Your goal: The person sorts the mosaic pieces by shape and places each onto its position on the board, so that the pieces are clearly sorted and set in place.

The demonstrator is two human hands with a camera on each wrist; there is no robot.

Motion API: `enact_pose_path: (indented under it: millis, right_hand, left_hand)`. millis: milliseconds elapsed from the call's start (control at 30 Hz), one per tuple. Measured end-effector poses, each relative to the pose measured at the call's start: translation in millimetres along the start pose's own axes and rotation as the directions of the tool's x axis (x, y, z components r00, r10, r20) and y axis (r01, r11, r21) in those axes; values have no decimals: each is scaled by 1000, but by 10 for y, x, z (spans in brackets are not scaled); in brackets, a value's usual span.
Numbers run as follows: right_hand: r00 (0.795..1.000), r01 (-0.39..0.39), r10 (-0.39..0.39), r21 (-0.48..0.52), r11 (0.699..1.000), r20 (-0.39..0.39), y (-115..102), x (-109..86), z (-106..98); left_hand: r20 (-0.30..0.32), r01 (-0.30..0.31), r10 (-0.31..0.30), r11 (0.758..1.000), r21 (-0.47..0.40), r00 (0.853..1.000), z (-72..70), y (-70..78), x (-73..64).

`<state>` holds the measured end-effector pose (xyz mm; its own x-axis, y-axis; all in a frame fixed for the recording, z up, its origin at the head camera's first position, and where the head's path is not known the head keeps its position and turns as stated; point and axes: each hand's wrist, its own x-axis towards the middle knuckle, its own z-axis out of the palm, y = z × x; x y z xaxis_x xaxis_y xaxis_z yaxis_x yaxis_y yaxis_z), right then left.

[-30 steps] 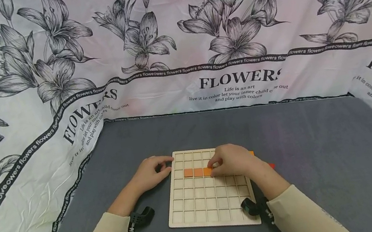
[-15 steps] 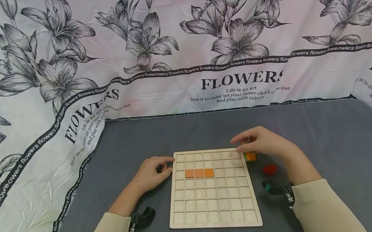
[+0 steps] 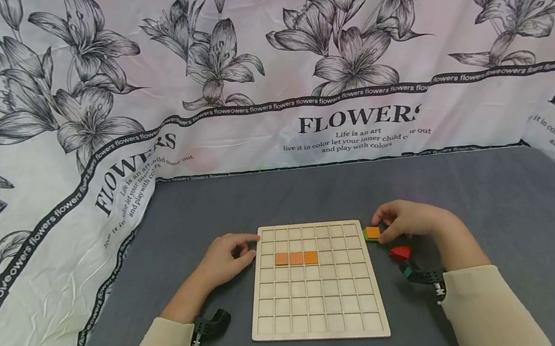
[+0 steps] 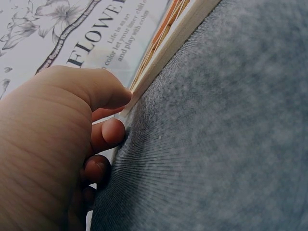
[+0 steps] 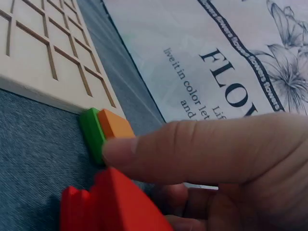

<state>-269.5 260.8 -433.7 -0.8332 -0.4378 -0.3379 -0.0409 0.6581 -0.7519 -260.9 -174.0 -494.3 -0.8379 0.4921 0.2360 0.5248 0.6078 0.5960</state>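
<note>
A square wooden grid board (image 3: pixel 322 337) lies on the grey table, with a row of three orange tiles (image 3: pixel 296 259) in its cells. My left hand (image 3: pixel 221 259) rests at the board's upper left edge, touching its rim with loosely bent fingers, as the left wrist view (image 4: pixel 53 120) also shows. Beyond the right edge, my right hand (image 3: pixel 409 217) has thumb and index finger at an orange square tile (image 3: pixel 372 233), pinching its near end. That tile lies on a green piece (image 5: pixel 91 130). In the right wrist view the thumb (image 5: pixel 120 149) overlaps the tile; the index fingertip is hidden.
Red pieces (image 3: pixel 400 253) lie beside the right wrist, just right of the board, and loom large in the right wrist view. A white flower-printed cloth (image 3: pixel 357 124) stands behind the table and along its sides. Each wrist wears a black camera mount (image 3: pixel 213 323).
The third orange tile in the row has been let go. My right hand has moved right, off the board, then down to the stacked orange and green pieces. The left hand stays put.
</note>
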Motion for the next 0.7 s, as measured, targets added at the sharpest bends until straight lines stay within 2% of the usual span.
enact_pose_path:
  millis: [200,400,600,700]
  right_hand:
    - [1000,-10,9,-34,999,-23,-4,17,27]
    - [999,2,-2,-13,1000,-41,-34,0,13]
    - [994,79,-76,37,996,-82,-190,6,36]
    - [988,112,-108,32,993,-112,-307,37,82]
  left_hand:
    - [2,5,-5,1000,-5,1000,-7,20,-3]
    - [2,9,-9,1000,-4,1000,-14,31,-9]
    - [2,11,-11,1000,0,1000,-14,27,-9]
    - [0,7,-7,1000,7,1000,-13,24,-3]
